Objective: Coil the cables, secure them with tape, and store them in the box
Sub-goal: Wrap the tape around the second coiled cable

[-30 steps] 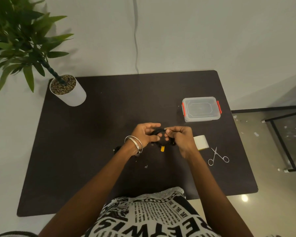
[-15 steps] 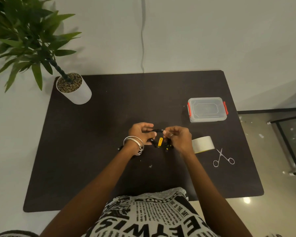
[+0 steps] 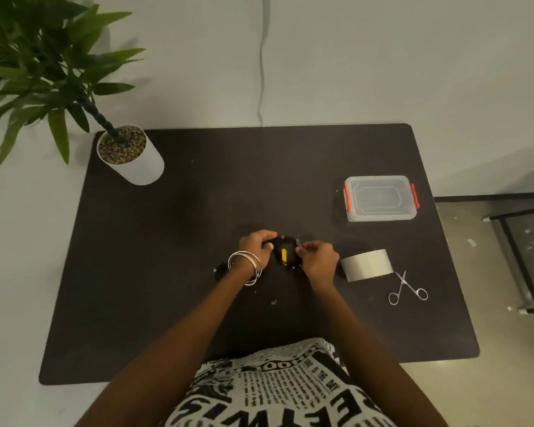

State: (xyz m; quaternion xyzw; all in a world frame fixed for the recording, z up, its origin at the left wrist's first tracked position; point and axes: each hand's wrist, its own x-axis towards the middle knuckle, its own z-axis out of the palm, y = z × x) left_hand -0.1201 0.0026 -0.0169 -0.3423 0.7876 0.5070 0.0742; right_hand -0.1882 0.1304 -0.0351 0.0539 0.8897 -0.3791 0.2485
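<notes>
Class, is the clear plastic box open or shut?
Shut: the box has its lid seated flat, with red clips at both ends.

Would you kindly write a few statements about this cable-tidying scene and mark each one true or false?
1. Both hands, left hand and right hand, hold the coiled black cable with a yellow tag. True.
2. The clear plastic box with red clips stands open. False: its lid is on.
3. The silver scissors lie right of the pale roll of tape. True.
4. The white potted plant stands beside the box. False: it stands at the far left corner of the dark table.
</notes>
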